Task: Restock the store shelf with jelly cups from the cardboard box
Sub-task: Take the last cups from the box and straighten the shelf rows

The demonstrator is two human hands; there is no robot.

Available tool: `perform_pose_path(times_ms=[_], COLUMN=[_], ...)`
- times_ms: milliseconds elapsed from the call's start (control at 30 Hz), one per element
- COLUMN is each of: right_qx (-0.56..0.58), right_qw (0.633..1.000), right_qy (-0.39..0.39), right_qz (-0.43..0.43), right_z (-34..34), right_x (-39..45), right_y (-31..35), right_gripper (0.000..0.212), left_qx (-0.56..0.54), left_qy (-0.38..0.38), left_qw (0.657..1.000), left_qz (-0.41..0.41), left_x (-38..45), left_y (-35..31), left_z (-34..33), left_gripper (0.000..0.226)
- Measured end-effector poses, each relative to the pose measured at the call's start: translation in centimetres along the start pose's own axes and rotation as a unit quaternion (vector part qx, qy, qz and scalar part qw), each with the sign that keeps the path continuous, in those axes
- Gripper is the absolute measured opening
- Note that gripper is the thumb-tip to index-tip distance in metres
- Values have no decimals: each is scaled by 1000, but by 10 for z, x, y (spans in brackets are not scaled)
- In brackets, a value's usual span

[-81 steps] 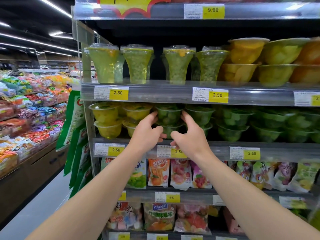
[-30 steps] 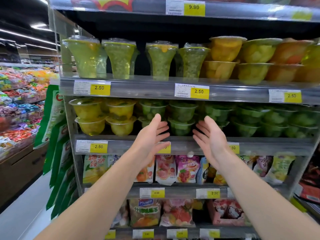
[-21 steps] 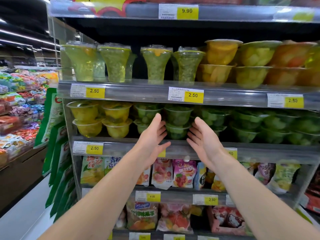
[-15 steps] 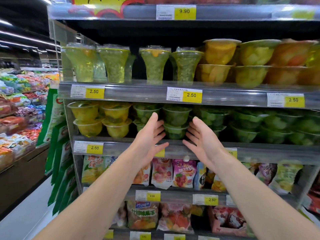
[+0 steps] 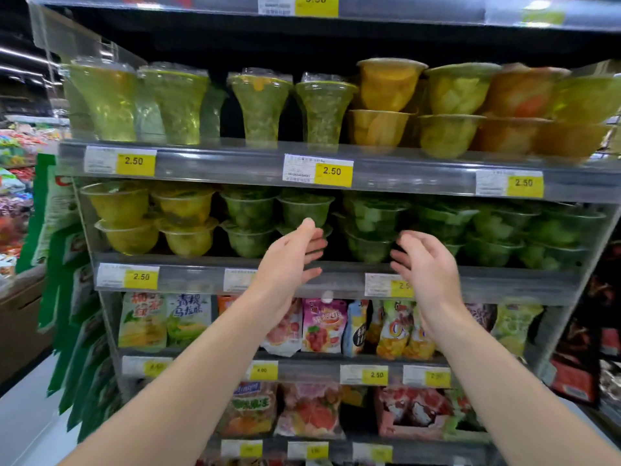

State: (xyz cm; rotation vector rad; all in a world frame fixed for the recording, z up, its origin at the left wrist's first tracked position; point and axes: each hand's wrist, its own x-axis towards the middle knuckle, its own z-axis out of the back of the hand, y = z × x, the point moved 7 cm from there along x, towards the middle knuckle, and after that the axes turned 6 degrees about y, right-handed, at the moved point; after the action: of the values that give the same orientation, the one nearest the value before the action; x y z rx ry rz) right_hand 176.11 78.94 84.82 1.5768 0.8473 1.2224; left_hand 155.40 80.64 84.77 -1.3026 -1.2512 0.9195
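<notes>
Fingers (image 5: 311,245) loose, empty; green jelly cups (image 5: 304,211) behind, price rail (image 5: 336,277) between.

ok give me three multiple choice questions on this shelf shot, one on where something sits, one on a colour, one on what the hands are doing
1. Where do the tall clear flared jelly cups stand?
A. on the shelf above the green jelly bowls
B. on the floor
C. beside the fruit snack pouches

2. What colour are the two stacks of clear plastic jelly bowls at the left end of the shelf that the hands reach toward?
A. red
B. yellow
C. blue

3. What are the left hand and right hand holding?
A. a cup each
B. one cardboard box together
C. nothing

Answers:
1 A, the tall cups stand one level above the stacked green jelly bowls.
2 B, those two stacks are yellow, and the green ones start to their right.
3 C, both hands hang in front of the shelf edge with loose fingers and nothing between them.
</notes>
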Motion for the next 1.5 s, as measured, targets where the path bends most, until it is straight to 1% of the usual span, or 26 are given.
perform_pose_path(times_ms=[33, 67, 167, 200, 233, 333, 367, 400, 500, 533, 633, 667, 700, 733, 800, 833, 900, 967, 1033, 1067, 1133, 1167, 1233, 1300, 1400, 1500], right_qx=[-5, -14, -32, -29, -20, 32, 48, 59, 68, 65, 40, 37, 33, 19, -21, -31, -27, -29, -40, -49, -68, -72, -59, -47, -6, 29], right_qw=[1000, 1000, 997, 995, 993, 986, 984, 981, 977, 977, 979, 981, 983, 986, 992, 994, 998, 1000, 999, 999, 998, 997, 998, 997, 995, 992], right_qy=[8, 23, 72, 91, 111, 151, 161, 170, 189, 192, 192, 183, 169, 154, 120, 100, 60, 12, -18, -20, -12, -1, 28, 52, 83, 109], right_qz=[-5, -11, -26, -32, -41, -62, -65, -67, -70, -67, -56, -58, -59, -55, -43, -36, -21, -6, 1, 1, -6, -11, -19, -32, -47, -55], right_z=[5, 7, 5, 3, 0, -3, -3, -4, -7, -8, -9, -5, 0, 8, 27, 37, 56, 77, 94, 99, 104, 105, 103, 101, 96, 88], right_x=[3, 6, 17, 20, 23, 30, 32, 34, 35, 35, 31, 29, 28, 26, 20, 17, 13, 14, 19, 21, 26, 29, 35, 39, 44, 45], right_y=[0, 0, 1, 0, -1, -5, -7, -7, -8, -7, -3, -4, -6, -7, -7, -8, -6, -5, -6, -6, -8, -9, -12, -13, -16, -18], right_gripper=[16, 27, 72, 77, 72, 20, 11, 9, 13, 21, 57, 64, 63, 51, 21, 16, 17, 14, 12, 18, 48, 62, 78, 78, 54, 43], left_qx=[-12, -20, -29, -36, -44, -57, -59, -59, -45, -40, -35, -31, -18, 7, 66, 85, 94, 78, 55, 48, 30, 19, -2, -10, -6, 2], left_qy=[10, 16, 8, 4, -1, -19, -25, -30, -38, -41, -43, -47, -56, -69, -93, -94, -66, -21, 17, 31, 44, 46, 47, 44, 29, 6], left_qw=[1000, 1000, 1000, 999, 999, 998, 998, 998, 998, 998, 998, 998, 998, 998, 993, 991, 991, 995, 998, 998, 998, 998, 998, 998, 999, 999], left_qz=[6, 10, 9, 10, 14, 17, 14, 11, 7, 8, 12, 10, 6, -6, -37, -49, -62, -50, -26, -13, 15, 25, 35, 40, 36, 32], left_x=[3, 6, 18, 20, 22, 24, 23, 22, 19, 17, 15, 14, 13, 12, 8, 7, 7, 11, 17, 21, 28, 32, 36, 38, 40, 42], left_y=[1, 2, 5, 7, 8, 9, 9, 8, 7, 6, 7, 7, 7, 7, 6, 6, 7, 9, 14, 17, 23, 25, 26, 26, 24, 21], left_z=[-14, -26, -51, -56, -59, -65, -65, -65, -65, -64, -61, -59, -56, -53, -50, -53, -68, -91, -111, -121, -137, -143, -153, -159, -158, -149], left_gripper=[47, 51, 57, 58, 59, 59, 57, 56, 55, 56, 55, 54, 52, 48, 34, 29, 26, 25, 26, 33, 51, 55, 57, 57, 57, 57])
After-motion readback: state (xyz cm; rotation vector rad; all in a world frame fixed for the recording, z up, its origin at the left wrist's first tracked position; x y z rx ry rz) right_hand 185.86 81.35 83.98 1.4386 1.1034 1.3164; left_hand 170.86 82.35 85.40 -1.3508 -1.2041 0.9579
